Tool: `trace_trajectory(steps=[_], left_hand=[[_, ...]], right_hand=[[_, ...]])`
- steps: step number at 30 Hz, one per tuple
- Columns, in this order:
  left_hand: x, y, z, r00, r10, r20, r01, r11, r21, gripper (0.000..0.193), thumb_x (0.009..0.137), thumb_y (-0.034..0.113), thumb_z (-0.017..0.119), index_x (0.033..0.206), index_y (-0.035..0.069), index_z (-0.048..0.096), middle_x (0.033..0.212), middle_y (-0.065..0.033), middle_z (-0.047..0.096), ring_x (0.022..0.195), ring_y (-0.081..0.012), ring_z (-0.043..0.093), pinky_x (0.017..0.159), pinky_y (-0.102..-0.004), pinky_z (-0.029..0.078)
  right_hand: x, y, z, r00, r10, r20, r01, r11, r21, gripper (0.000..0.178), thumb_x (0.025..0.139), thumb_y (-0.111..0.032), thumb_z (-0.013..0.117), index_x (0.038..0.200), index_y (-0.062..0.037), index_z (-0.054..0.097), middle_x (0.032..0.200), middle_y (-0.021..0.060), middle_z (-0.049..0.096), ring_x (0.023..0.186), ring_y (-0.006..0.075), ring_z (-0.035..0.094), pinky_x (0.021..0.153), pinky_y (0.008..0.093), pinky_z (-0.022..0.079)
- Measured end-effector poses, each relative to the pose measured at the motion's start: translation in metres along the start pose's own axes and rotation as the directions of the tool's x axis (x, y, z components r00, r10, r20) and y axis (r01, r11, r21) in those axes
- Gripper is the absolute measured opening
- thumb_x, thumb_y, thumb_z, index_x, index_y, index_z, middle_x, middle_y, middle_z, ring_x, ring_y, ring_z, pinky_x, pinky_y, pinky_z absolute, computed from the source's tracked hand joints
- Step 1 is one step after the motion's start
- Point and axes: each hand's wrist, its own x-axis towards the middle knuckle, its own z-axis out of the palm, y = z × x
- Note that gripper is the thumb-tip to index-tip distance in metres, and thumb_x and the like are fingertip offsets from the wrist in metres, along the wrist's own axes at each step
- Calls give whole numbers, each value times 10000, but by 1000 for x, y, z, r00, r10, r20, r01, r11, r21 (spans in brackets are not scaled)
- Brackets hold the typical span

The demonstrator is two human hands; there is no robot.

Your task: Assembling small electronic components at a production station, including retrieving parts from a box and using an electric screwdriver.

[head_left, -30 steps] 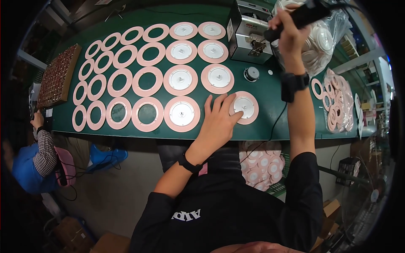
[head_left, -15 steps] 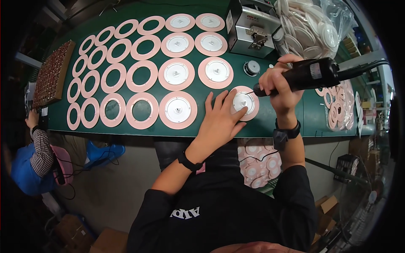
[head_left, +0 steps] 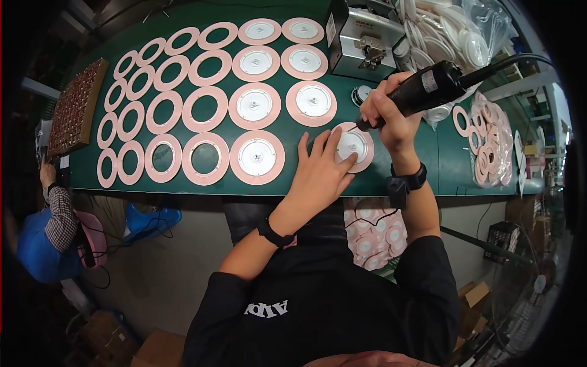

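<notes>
My left hand (head_left: 318, 168) lies with its fingers spread, the tips on a pink ring with a white disc (head_left: 356, 145) in its middle. That piece rests on the green worktable at its front edge. Wrapped in my right hand (head_left: 394, 122) is a black electric screwdriver (head_left: 426, 88), tilted, its cord running off to the upper right. Its nose end (head_left: 363, 125) is over the upper right part of the pink ring. The bit's tip is too small to make out. Left of my hands lie finished-looking pink rings with white discs (head_left: 257, 157) and bare pink rings (head_left: 206, 160) in rows.
A metal box-shaped machine (head_left: 361, 40) stands at the back, a small round metal part (head_left: 361, 95) before it. Bags of white discs (head_left: 443, 37) and pink rings (head_left: 491, 147) lie right. A partitioned tray (head_left: 78, 107) is far left, near another person's arm (head_left: 61, 211).
My right hand has brought the screwdriver left, tilting it more, so its nose has shifted from the ring's right side toward its upper part. My left hand has stayed in place.
</notes>
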Motion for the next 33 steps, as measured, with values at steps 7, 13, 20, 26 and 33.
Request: trace_trajectory(steps=[7, 13, 20, 26, 33], left_hand=[[-8, 10, 0, 999, 9, -31, -8, 1000, 29, 480, 814, 302, 799, 1264, 171, 701, 1501, -249, 440, 1360, -408, 437, 1141, -658, 281], [-13, 52, 28, 994, 110, 1, -110, 991, -71, 489, 820, 341, 792, 1257, 146, 689, 1457, -269, 471, 1374, -417, 427, 1145, -668, 281], [-29, 83, 17, 780, 601, 175, -441, 726, -527, 467, 857, 318, 762, 1274, 130, 668, 1433, -132, 536, 1295, -326, 522, 1122, -602, 352], [-39, 12, -53, 933, 336, 126, -248, 858, -449, 245, 837, 125, 770, 1063, 38, 730, 1138, -118, 703, 1028, -331, 653, 907, -430, 512], [-94, -28, -92, 998, -25, -58, -3, 902, -432, 145, 848, -49, 666, 985, -26, 710, 981, -173, 701, 895, -295, 674, 814, -336, 522]], right_hand=[[-2, -7, -7, 997, -32, -67, 31, 999, -11, 282, 905, -14, 663, 1092, -38, 454, 763, 69, 526, 545, 150, 515, 535, 331, 476], [-4, -80, -20, 999, 0, -45, -10, 975, -220, 359, 911, -14, 681, 1230, -6, 516, 696, 47, 562, 555, 157, 563, 548, 314, 479], [-24, -108, -61, 966, 196, -165, -243, 907, -343, 431, 921, -90, 726, 1284, 9, 516, 675, 31, 571, 548, 141, 569, 547, 292, 466], [-55, -72, -119, 879, 318, -357, -429, 853, -297, 477, 923, -175, 769, 1296, -9, 522, 691, 21, 574, 557, 127, 575, 548, 285, 466], [-56, -40, -144, 936, -124, -329, -147, 712, -687, 350, 922, -205, 742, 1161, -18, 567, 715, 71, 616, 638, 193, 637, 591, 354, 514]])
